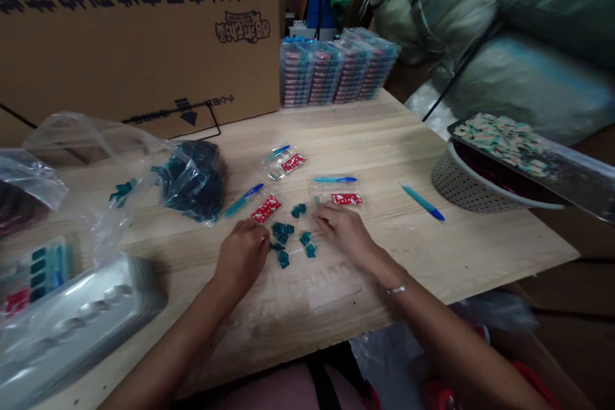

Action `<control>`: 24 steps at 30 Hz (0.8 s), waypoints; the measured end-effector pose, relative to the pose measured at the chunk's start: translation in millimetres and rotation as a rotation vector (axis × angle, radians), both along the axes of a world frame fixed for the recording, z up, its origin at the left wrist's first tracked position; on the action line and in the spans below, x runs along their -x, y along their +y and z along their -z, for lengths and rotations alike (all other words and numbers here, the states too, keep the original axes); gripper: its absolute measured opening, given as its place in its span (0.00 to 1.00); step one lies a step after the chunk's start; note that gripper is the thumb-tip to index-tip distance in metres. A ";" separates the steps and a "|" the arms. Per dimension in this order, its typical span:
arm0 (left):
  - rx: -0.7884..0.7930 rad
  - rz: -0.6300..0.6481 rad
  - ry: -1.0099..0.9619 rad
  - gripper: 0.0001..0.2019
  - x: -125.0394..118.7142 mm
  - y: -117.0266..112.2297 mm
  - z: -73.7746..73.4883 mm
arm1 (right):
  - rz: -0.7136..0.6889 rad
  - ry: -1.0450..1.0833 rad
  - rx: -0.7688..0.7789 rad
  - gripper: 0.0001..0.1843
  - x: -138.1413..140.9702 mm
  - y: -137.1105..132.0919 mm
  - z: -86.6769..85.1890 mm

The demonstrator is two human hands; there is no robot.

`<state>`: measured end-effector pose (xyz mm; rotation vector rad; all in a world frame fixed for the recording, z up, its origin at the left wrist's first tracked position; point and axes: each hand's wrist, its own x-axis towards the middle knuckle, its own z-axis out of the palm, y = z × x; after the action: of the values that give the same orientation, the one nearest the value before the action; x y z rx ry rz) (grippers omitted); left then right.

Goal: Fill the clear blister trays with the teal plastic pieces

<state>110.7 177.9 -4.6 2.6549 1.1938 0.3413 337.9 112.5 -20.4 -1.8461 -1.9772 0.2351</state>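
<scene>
My left hand (243, 255) is closed over the table at the left of several small teal pieces (279, 230), its fingertips beside them. What it grips, if anything, is hidden. My right hand (346, 232) pinches at the near left corner of a clear plastic tray (323, 195) that holds a blue pen (336, 179) and a red patterned packet (346, 198). Anything between its fingertips is too small to make out. Just beyond my left hand lie another red packet (266, 209) and a blue pen (244, 199). A further filled clear tray (284, 161) sits behind.
A bag of teal pieces (195, 179) stands left, near a stack of clear trays (91, 314). Stacked filled packs (331, 73) and a large cardboard box (144, 45) line the back. At right are a loose pen (423, 202), a perforated basket (456, 186) and a metal tray (571, 170).
</scene>
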 end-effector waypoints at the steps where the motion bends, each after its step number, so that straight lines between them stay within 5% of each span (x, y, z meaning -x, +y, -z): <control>1: -0.016 0.007 0.042 0.09 -12.8 4.5 -3.9 | -0.002 -0.052 0.047 0.12 4.0 12.1 -3.7; 7: -0.024 0.198 0.165 0.08 -81.1 26.7 -9.5 | -0.015 -0.200 0.200 0.09 15.3 50.8 -6.8; 12: 0.010 0.151 0.066 0.09 -81.1 24.3 -5.5 | -0.015 -0.167 0.206 0.09 7.2 39.2 -3.1; 14: 0.193 0.037 -0.171 0.08 -73.1 19.4 -5.3 | -0.023 -0.075 0.188 0.08 5.3 30.2 -6.4; 19: 1.150 -0.177 -0.871 0.10 -53.3 0.9 -6.1 | -0.168 0.563 -0.077 0.06 14.4 0.9 -19.4; 24: 1.196 -0.237 -0.976 0.16 -31.5 -33.9 -5.7 | -0.249 0.538 -0.149 0.06 34.6 -38.9 -14.6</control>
<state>142.2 144.0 1.1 1.0784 0.8827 0.5987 303.3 73.5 -5.8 -1.2702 -1.7732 0.5753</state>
